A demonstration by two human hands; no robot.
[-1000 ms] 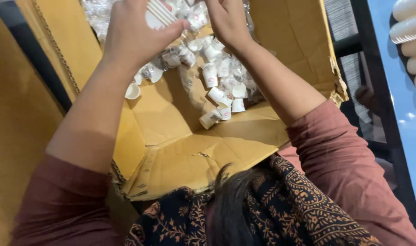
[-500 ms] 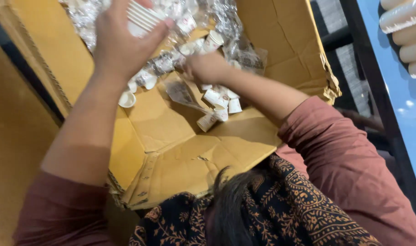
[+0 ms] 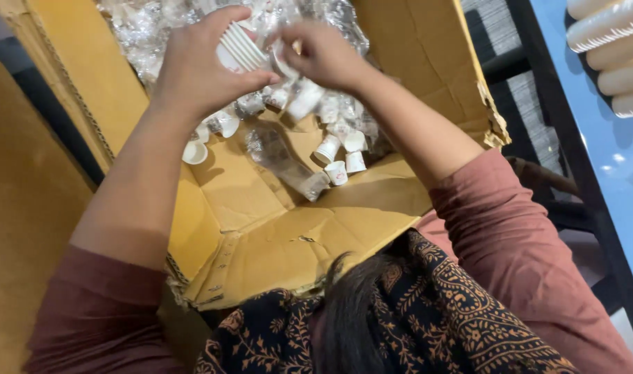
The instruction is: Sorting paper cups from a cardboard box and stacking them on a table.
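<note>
Both your hands in the cardboard box (image 3: 427,62), working the small paper cups.

Your left hand (image 3: 198,66) grips a nested stack of white cups (image 3: 239,47); your right hand (image 3: 323,52) pinches one cup (image 3: 283,61) at the stack's end. Box holds loose white cups (image 3: 337,149), about ten clearly countable, among crumpled clear plastic wrap (image 3: 285,163). Four more cup stacks (image 3: 611,55) lie on the blue table (image 3: 607,180) to your right.

Showing mustard-brown on the cardboard box (image 3: 275,228). Gleaming white on the small paper cups (image 3: 337,173) at twelve o'clock, among clear, glinting plastic wrap (image 3: 288,163). Wearing dusty maroon sleeves (image 3: 517,256) and a black shawl (image 3: 427,325) patterned with orange-brown florals at six o'clock. Glowing pale blue on the table (image 3: 607,159) at three o'clock.
</note>
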